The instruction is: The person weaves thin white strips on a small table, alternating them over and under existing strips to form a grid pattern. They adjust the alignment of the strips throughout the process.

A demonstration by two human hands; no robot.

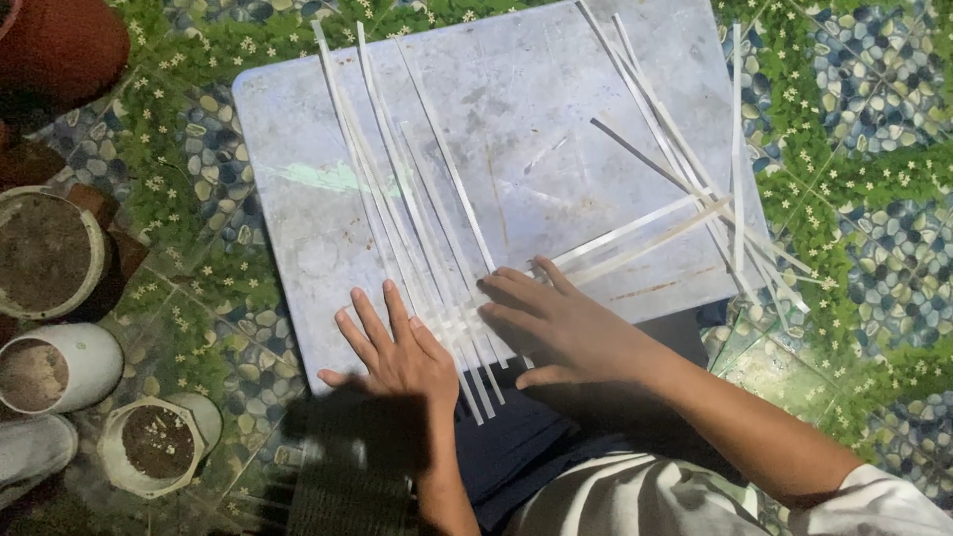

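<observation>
A pale, stained flat board [536, 129] lies across my lap. Several long white strips [417, 218] run side by side down its middle. My left hand [392, 347] rests flat, fingers spread, on the board's near edge beside the strips. My right hand [556, 318] presses palm down on the near ends of the strips, where two crossing strips [635, 233] reach its fingertips. A loose bundle of more strips [695, 169] lies at the board's right side, overhanging the edge.
Under the board spreads a floor mat [874, 149] printed with pebbles and green leaves. Several soil-filled pots [45, 253] stand at the left, with a brown pot [60, 45] at the top left corner. Dark cloth covers my lap [506, 447].
</observation>
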